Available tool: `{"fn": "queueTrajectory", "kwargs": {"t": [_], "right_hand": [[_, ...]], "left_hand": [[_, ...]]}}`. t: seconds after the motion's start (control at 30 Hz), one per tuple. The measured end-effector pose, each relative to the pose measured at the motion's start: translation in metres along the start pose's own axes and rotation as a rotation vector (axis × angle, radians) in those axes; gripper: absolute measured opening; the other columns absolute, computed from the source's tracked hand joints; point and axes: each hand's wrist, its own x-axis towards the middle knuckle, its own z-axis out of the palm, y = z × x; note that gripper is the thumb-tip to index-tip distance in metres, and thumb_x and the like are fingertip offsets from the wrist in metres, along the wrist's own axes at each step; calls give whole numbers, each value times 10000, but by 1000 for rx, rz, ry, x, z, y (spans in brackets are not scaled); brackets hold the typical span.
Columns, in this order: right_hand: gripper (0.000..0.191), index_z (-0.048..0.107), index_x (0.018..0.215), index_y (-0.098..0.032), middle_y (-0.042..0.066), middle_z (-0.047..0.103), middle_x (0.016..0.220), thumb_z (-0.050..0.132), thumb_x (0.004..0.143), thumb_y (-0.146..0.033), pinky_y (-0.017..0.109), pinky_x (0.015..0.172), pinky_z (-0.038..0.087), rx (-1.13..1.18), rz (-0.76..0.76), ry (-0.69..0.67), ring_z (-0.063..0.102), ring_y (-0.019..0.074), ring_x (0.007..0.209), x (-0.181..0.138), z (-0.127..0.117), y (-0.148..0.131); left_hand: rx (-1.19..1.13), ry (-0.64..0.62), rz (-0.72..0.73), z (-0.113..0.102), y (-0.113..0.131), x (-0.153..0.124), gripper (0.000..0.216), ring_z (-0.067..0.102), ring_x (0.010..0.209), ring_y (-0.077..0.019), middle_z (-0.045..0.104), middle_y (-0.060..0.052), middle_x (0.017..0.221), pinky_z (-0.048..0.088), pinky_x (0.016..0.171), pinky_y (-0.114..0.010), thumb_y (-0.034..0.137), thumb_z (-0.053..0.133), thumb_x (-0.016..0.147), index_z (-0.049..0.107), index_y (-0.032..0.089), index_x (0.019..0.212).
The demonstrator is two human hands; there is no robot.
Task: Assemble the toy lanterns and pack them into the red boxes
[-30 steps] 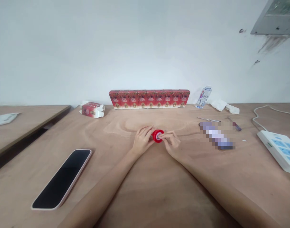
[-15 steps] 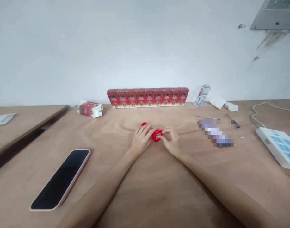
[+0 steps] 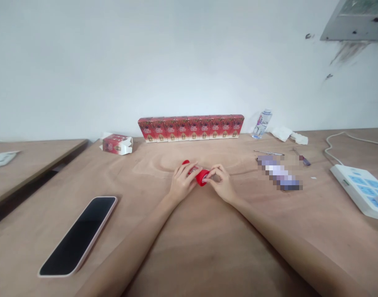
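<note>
Both my hands meet at the middle of the wooden table (image 3: pixel 207 247). My left hand (image 3: pixel 183 183) wraps its fingers round a small red cylindrical object (image 3: pixel 201 177), whose far red end pokes out behind the fingers. My right hand (image 3: pixel 221 183) pinches the near red cap end of that object with its fingertips. What the object is exactly I cannot make out.
A row of several red boxes (image 3: pixel 191 128) stands against the wall, with one opened red box (image 3: pixel 117 144) lying to the left. A phone (image 3: pixel 79 235) lies at the front left. A small bottle (image 3: pixel 261 123), tissue (image 3: pixel 287 134), thin tools (image 3: pixel 269 153) and a power strip (image 3: pixel 358 187) are at the right.
My hands have shifted slightly; the red object has turned, so its round cap face no longer shows toward me, and my right fingers have closed round its end.
</note>
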Motion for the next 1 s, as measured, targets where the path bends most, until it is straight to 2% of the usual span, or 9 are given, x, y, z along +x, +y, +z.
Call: {"fn": "queueTrajectory", "kwargs": {"t": [0.13, 0.23, 0.37, 0.47, 0.57, 0.67, 0.73, 0.87, 1.0], "right_hand": [[311, 436, 599, -211, -26, 484, 680, 668, 742, -360, 272, 643, 452, 26, 83, -11, 523, 140, 658, 0, 2, 3], [280, 427, 657, -217, -25, 518, 665, 580, 802, -400, 263, 627, 456, -73, 150, 31, 539, 141, 648, 1, 0, 8], [203, 543, 887, -195, 56, 633, 845, 399, 907, -335, 314, 702, 473, -195, 200, 51, 589, 179, 777, 4, -6, 20], [215, 587, 1034, -189, 96, 656, 1009, 454, 880, -258, 381, 822, 442, -288, 185, -23, 564, 229, 959, 6, -8, 27], [281, 597, 1117, -220, 85, 668, 1052, 521, 847, -207, 399, 867, 404, -385, 120, -158, 525, 251, 1042, 7, -5, 27], [212, 656, 1015, -235, 73, 692, 979, 548, 840, -179, 400, 848, 387, -491, 50, -256, 528, 258, 1009, 7, -2, 23], [146, 681, 893, -210, 83, 697, 916, 549, 844, -175, 399, 814, 393, -537, 27, -264, 538, 261, 950, 6, -1, 22], [153, 661, 773, -166, 103, 680, 800, 541, 859, -207, 384, 730, 429, -569, -4, -201, 551, 257, 831, 6, -1, 22], [181, 637, 831, -158, 95, 654, 810, 485, 897, -229, 356, 724, 470, -543, -45, -84, 573, 229, 819, 3, -5, 16]], "left_hand": [[-39, -15, 36, -1, -7, 1, 238, 581, 1010, -220, 623, -92, 1142, 464, 830, -375, 284, 541, 852, 613, 255, 1077], [-58, 20, -21, -1, -11, 2, 241, 593, 994, -227, 631, -106, 1107, 467, 831, -380, 326, 558, 839, 610, 227, 1052], [-114, 85, -157, 3, -18, 0, 335, 599, 1001, -234, 638, -112, 1081, 474, 840, -376, 385, 582, 821, 550, 187, 1089], [-88, 148, -259, 9, -22, -4, 410, 621, 916, -233, 654, -106, 1010, 496, 791, -369, 413, 613, 794, 509, 164, 1103], [-49, 169, -273, 12, -23, -6, 420, 627, 844, -236, 660, -103, 939, 508, 741, -366, 428, 612, 789, 499, 149, 1082], [-52, 147, -229, 10, -20, -5, 385, 631, 847, -234, 664, -97, 925, 505, 746, -358, 413, 611, 793, 504, 157, 1060], [-59, 131, -203, 8, -17, -3, 377, 635, 850, -231, 668, -93, 921, 501, 759, -355, 410, 613, 791, 509, 162, 1054], [-51, 103, -184, 5, -14, -2, 371, 637, 841, -232, 671, -96, 908, 492, 767, -367, 424, 586, 808, 508, 157, 1054], [-41, 73, -155, 5, -14, -3, 357, 639, 808, -234, 675, -100, 874, 489, 755, -375, 444, 551, 827, 519, 148, 1023]]}}
